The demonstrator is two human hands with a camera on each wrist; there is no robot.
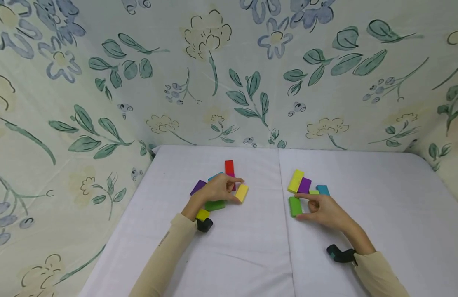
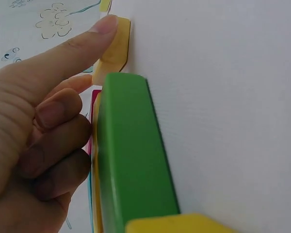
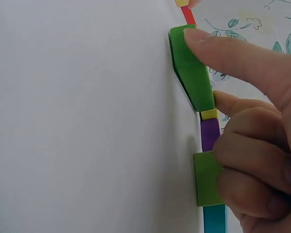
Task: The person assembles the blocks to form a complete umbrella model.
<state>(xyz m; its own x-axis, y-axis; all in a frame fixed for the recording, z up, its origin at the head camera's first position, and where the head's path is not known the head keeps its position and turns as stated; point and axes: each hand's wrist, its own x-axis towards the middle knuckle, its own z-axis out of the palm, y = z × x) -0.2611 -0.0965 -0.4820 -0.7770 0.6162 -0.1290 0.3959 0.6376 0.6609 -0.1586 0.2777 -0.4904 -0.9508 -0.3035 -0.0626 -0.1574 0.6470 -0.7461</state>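
My left hand (image 1: 218, 188) pinches a light-orange block (image 1: 242, 193) between thumb and index finger, its other fingers curled in. Under and around that hand lie a red block (image 1: 229, 167), a purple block (image 1: 197, 187), a green block (image 1: 215, 206) and a yellow block (image 1: 203, 214); the hand partly covers this group. On the right, thumb and index finger of my right hand (image 1: 325, 210) grip the two ends of a green block (image 1: 295, 207). Just beyond it are a yellow block (image 1: 296, 181), a purple block (image 1: 304, 185), a partly hidden light-green block (image 1: 314, 192) and a blue block (image 1: 323, 189).
A white cloth (image 1: 247, 243) covers the table, with a seam running between the two block groups. Floral fabric (image 1: 214, 82) hangs behind the table and at its sides. Each wrist carries a black camera, such as the one on the right (image 1: 340, 253).
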